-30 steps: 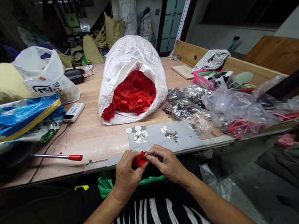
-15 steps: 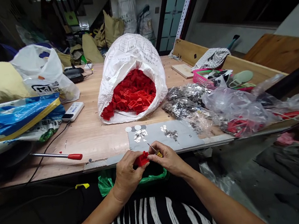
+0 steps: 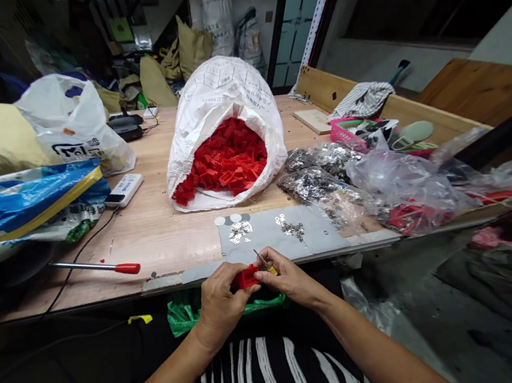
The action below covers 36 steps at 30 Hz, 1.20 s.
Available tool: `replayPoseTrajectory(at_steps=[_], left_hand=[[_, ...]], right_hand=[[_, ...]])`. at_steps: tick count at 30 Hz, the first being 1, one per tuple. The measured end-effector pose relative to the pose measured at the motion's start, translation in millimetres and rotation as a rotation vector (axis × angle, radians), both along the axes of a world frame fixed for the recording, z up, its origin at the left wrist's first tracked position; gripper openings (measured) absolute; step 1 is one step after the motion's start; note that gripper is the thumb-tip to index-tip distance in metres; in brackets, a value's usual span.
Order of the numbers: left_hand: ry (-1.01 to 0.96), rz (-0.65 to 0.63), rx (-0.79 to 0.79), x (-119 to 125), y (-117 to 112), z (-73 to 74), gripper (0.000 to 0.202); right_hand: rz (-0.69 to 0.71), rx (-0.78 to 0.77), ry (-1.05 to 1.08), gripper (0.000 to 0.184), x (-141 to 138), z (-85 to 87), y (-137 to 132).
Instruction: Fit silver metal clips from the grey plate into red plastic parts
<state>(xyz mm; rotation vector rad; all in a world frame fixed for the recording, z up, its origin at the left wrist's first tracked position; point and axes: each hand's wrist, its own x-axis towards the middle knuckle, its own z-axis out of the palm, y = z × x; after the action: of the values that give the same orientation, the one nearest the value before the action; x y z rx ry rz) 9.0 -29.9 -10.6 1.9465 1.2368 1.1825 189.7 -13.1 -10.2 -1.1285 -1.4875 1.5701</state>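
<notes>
My left hand (image 3: 222,298) is closed around a small red plastic part (image 3: 247,277) at the table's near edge. A small screwdriver (image 3: 270,268) with a yellow handle and thin metal shaft is held in my right hand (image 3: 287,277), its shaft pointing up and to the left. The right fingertips touch the right end of the red part; whether they pinch something small there is hidden. Just beyond my hands, two piles of small metal pieces, one on the left (image 3: 240,232) and one on the right (image 3: 291,227), lie on a grey sheet (image 3: 267,242).
A white sack (image 3: 221,82) of red plastic parts (image 3: 230,156) lies open mid-table. Clear bags of metal pieces (image 3: 317,184) are on the right. At left are plastic bags (image 3: 25,206), a white power strip (image 3: 125,191) and a red-tipped lever (image 3: 125,268). A green bag (image 3: 182,317) hangs below the edge.
Both hands have dropped slightly toward me, with the red part and screwdriver still in them. The screwdriver has shifted a little left and down.
</notes>
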Motion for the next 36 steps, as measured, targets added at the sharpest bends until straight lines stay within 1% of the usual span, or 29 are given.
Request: replayPoseTrajectory(at_steps=[3,6,8,10,12,14,16,17,18,20,22,25,27,29,33,34,36], left_hand=[[-0.053,-0.02,-0.012,-2.9,0.2,2.5,0.024],[-0.108,-0.116,-0.017,-9.7,2.0,2.7,0.024],[-0.155,-0.175,-0.046,-15.1,4.0,-0.3,0.023],[-0.217,-0.181,-0.111,-19.1,6.3,-5.9,0.024],[-0.28,-0.145,-0.186,-20.7,8.6,-12.4,0.026],[-0.324,-0.089,-0.24,-20.6,10.9,-18.1,0.029],[-0.341,-0.032,-0.256,-20.3,13.5,-21.8,0.03],[-0.339,-0.008,-0.254,-20.3,14.8,-22.9,0.031],[-0.33,0.01,-0.248,-20.6,16.1,-23.4,0.032],[-0.296,0.031,-0.228,-21.6,18.7,-23.2,0.032],[-0.25,0.034,-0.195,-22.8,20.8,-21.8,0.03],[-0.168,0.026,-0.09,-24.4,22.8,-18.4,0.027],[-0.117,0.015,-0.008,-25.1,23.7,-16.4,0.025],[-0.092,0.007,0.042,-25.5,24.5,-15.1,0.025],[-0.115,0.001,0.038,-25.5,25.0,-14.4,0.025],[-0.134,0.002,0.018,-25.5,25.0,-14.2,0.026],[-0.197,0.011,-0.058,-25.2,24.8,-13.5,0.03]], right_hand=[[0.043,-0.133,0.125,0.033,1.7,0.8,-1.7],[0.082,-0.226,0.22,0.038,1.3,2.4,-3.6],[0.11,-0.27,0.255,0.041,-0.2,3.8,-3.3],[0.136,-0.278,0.235,0.04,-1.4,5.7,0.9],[0.166,-0.208,0.133,0.036,-1.1,8.9,10.8],[0.151,-0.03,-0.058,0.025,0.9,12.8,26.2],[0.026,0.225,-0.319,0.013,3.5,15.9,44.0],[-0.045,0.32,-0.466,0.009,4.4,16.6,52.5],[-0.069,0.39,-0.598,0.008,4.7,16.6,60.0],[-0.07,0.472,-0.805,0.008,3.2,14.5,71.5],[-0.034,0.503,-0.936,0.008,-0.6,10.6,77.8],[-0.007,0.499,-1.021,0.006,-6.5,5.1,81.5],[-0.003,0.492,-1.03,0.004,-8.6,3.0,82.5],[0.0,0.494,-1.033,0.003,-9.3,1.9,82.9],[0.003,0.513,-1.02,0.004,-10.2,0.0,79.7],[0.0,0.514,-0.991,0.007,-10.6,-0.1,77.7],[-0.018,0.508,-0.853,0.01,-11.3,1.1,72.6]])
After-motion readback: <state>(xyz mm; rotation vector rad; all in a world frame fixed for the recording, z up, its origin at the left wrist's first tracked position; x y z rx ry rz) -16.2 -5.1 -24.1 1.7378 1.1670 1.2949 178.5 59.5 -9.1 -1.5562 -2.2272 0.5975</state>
